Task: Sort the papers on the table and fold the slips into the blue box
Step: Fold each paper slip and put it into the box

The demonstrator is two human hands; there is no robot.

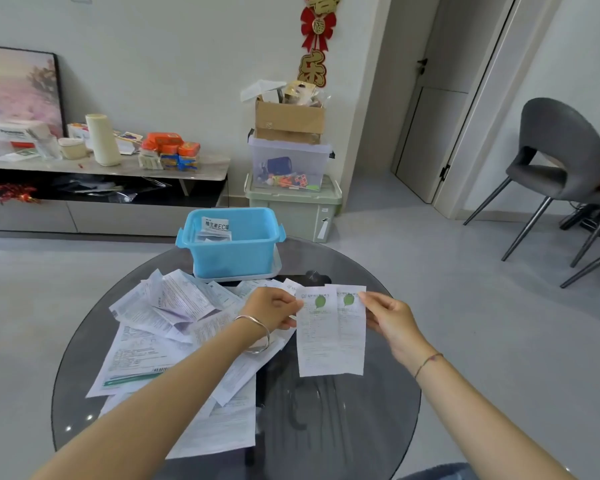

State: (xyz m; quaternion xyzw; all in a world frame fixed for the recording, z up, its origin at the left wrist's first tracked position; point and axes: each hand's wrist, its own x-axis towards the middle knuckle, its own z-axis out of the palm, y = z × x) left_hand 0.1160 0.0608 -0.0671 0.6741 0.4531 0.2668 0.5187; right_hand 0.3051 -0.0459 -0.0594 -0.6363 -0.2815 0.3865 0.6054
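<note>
Two white slips with green leaf marks hang side by side above the round glass table [378,393]. My left hand [274,311] pinches the top left corner of the left slip [317,337]. My right hand [387,315] pinches the top right corner of the right slip [353,336]. The slips overlap along their inner edges. The blue box [234,252] stands at the table's far edge, on a clear lid, with a few folded papers inside. A loose pile of papers [174,327] covers the table's left half, under my left forearm.
Stacked storage bins and a cardboard box [291,168] stand on the floor behind the table. A low cabinet [101,181] with clutter lines the left wall. Grey chairs [558,161] stand at the right.
</note>
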